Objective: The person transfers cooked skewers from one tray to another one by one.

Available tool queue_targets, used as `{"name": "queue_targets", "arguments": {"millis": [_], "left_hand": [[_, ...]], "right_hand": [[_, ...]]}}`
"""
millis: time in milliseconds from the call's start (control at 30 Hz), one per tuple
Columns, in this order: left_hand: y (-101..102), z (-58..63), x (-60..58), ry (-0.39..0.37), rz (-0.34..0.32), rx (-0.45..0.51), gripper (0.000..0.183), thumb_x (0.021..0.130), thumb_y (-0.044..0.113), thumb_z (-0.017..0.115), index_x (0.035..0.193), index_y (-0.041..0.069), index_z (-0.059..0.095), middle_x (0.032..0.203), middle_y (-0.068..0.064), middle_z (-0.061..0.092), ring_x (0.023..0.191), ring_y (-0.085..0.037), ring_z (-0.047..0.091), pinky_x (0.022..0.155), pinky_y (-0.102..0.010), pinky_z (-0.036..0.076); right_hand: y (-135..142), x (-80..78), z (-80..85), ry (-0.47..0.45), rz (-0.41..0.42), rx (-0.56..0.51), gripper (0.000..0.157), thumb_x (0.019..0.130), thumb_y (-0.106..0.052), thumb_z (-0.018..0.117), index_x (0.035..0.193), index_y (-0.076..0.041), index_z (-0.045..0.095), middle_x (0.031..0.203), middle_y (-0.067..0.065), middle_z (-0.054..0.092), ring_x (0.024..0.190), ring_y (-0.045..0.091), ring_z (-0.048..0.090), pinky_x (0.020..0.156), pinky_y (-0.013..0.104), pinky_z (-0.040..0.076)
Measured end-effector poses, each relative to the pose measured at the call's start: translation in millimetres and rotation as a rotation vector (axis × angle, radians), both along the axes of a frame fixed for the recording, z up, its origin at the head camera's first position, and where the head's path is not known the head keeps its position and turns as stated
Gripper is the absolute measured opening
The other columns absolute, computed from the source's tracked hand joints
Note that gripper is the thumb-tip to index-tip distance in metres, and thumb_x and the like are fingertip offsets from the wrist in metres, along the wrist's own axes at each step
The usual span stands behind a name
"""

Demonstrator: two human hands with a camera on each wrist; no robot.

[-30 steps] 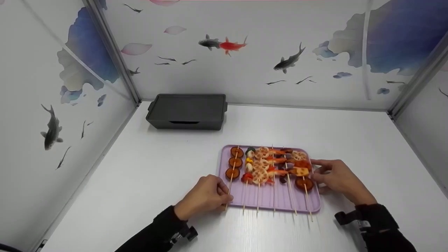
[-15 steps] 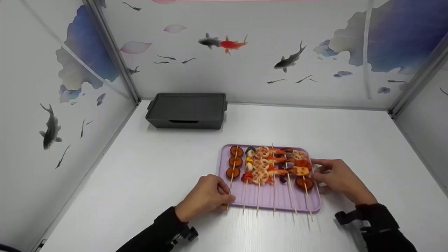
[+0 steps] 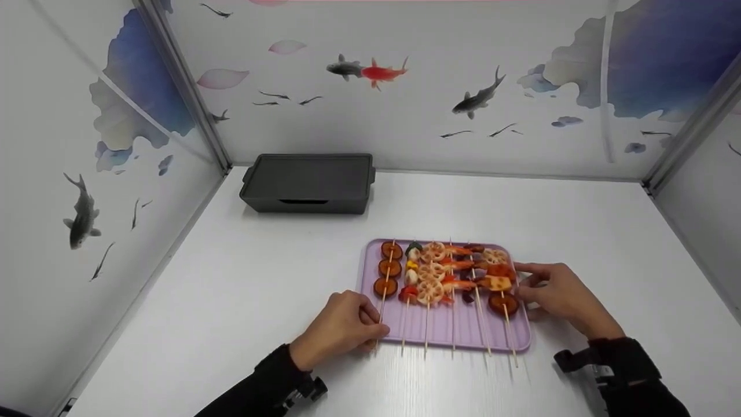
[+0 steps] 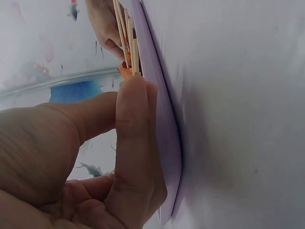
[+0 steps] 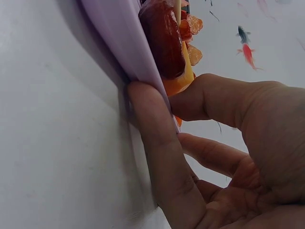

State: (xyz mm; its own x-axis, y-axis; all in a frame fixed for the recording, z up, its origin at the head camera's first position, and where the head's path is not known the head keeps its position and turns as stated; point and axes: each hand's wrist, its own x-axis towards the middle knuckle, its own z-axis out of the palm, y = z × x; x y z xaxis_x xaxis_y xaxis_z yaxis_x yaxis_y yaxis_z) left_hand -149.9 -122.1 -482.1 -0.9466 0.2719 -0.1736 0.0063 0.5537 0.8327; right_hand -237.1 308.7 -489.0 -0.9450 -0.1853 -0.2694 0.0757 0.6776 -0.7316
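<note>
A lilac tray [image 3: 440, 333] lies on the white table, carrying several food skewers side by side with their bare sticks toward me. The leftmost skewer [image 3: 386, 286] bears three round brown slices. My left hand [image 3: 341, 324] is at the tray's front left corner, pinching that skewer's stick between thumb and fingers. In the left wrist view the pinching fingertips [image 4: 136, 90] overlap the tray's lilac edge. On the opposite side, my right hand [image 3: 558, 295] grips the tray's right rim. The right wrist view has one finger [image 5: 152, 114] outside the rim and the thumb at its inner side.
A dark grey rectangular box [image 3: 307, 182] with side handles stands at the back left. Among the other skewers are lotus slices [image 3: 430, 291], shrimp [image 3: 459, 264] and a brown slice [image 3: 502, 303]. Panels printed with fish [image 3: 384, 73] enclose the table's back and sides.
My left hand has shifted slightly right, and the stick's near end moved with it. The right hand and the tray stay where they were.
</note>
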Motion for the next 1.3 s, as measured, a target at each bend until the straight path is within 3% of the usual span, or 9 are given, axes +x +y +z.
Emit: {"name": "queue_targets", "arguments": {"millis": [433, 767, 1167, 1300], "left_hand": [[-1, 3.0, 3.5, -0.053, 0.003, 0.034, 0.017, 0.098, 0.017, 0.095, 0.096, 0.007, 0.082, 0.08, -0.001, 0.081, 0.057, -0.009, 0.072, 0.054, -0.02, 0.055], [0, 3.2, 2.9, -0.03, -0.035, 0.037, 0.015, 0.1, 0.018, 0.094, 0.099, 0.008, 0.083, 0.081, -0.001, 0.08, 0.058, -0.01, 0.071, 0.051, -0.021, 0.056], [-9, 4.8, -2.0, 0.104, -0.029, -0.06, 0.019, 0.107, 0.025, 0.086, 0.099, 0.008, 0.084, 0.087, -0.001, 0.082, 0.066, -0.008, 0.069, 0.061, -0.023, 0.056], [-13, 5.0, -6.3, 0.137, -0.007, -0.108, 0.018, 0.108, 0.028, 0.086, 0.101, 0.011, 0.083, 0.092, 0.002, 0.082, 0.076, -0.008, 0.067, 0.072, -0.026, 0.056]], "right_hand": [[1, -1.6, -1.5, -0.011, 0.001, -0.009, 0.07, 0.11, -0.024, 0.081, 0.171, 0.0, 0.055, 0.13, 0.023, 0.073, 0.098, 0.024, 0.07, 0.072, 0.032, 0.068], [2, -2.4, -0.8, -0.014, -0.005, 0.014, 0.071, 0.11, -0.026, 0.081, 0.171, -0.002, 0.055, 0.132, 0.023, 0.073, 0.102, 0.026, 0.069, 0.072, 0.032, 0.067], [2, -1.1, -0.5, 0.006, 0.012, 0.019, 0.07, 0.11, -0.025, 0.081, 0.17, 0.001, 0.055, 0.128, 0.022, 0.075, 0.102, 0.025, 0.07, 0.073, 0.03, 0.066], [2, -0.9, -0.6, 0.014, 0.022, 0.016, 0.067, 0.111, -0.02, 0.078, 0.17, 0.003, 0.055, 0.13, 0.023, 0.076, 0.106, 0.025, 0.072, 0.076, 0.029, 0.068]]}}
